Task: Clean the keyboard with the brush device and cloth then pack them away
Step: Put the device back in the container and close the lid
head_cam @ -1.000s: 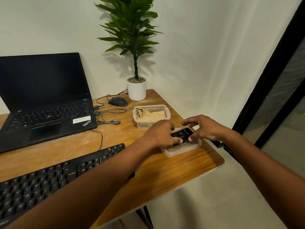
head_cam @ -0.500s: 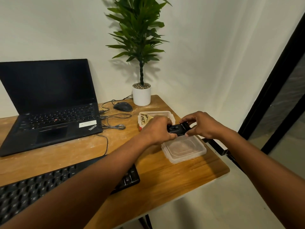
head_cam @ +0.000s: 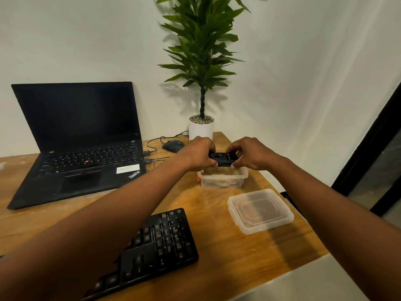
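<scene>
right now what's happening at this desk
A person holds a small black brush device with both hands, the left hand gripping one end and the right hand the other, just above an open clear plastic container with something beige inside. The container's clear plastic lid lies separately on the wooden desk, beside a black external keyboard. A black open laptop with a dark screen sits further back.
</scene>
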`<move>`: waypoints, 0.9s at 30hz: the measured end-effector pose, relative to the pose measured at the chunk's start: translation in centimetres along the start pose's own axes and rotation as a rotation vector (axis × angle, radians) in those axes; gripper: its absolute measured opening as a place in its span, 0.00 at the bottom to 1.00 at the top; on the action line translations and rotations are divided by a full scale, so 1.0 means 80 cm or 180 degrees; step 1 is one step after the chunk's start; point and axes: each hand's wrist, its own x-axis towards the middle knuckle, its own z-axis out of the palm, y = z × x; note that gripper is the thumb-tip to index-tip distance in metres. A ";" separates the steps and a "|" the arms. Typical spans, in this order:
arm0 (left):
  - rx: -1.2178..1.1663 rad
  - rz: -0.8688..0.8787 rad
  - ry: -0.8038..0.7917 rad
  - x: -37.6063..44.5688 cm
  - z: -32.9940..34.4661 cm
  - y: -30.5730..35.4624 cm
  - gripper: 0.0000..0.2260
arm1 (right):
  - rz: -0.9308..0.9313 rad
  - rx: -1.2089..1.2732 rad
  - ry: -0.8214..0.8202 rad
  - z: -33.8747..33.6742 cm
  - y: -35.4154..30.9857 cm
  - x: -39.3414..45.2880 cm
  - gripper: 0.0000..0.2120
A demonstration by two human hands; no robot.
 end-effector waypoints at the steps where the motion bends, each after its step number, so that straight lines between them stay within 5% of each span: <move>1: 0.0055 0.0020 -0.0046 0.004 0.002 -0.003 0.14 | -0.0006 -0.0081 -0.0049 0.003 0.000 0.005 0.25; 17: 0.1122 0.0284 -0.0645 0.032 0.036 -0.002 0.16 | -0.0083 -0.0916 -0.0432 0.040 0.014 0.037 0.23; 27: 0.0826 0.0083 -0.0654 0.027 0.024 0.003 0.25 | -0.0073 -0.0774 -0.0332 0.027 0.016 0.029 0.29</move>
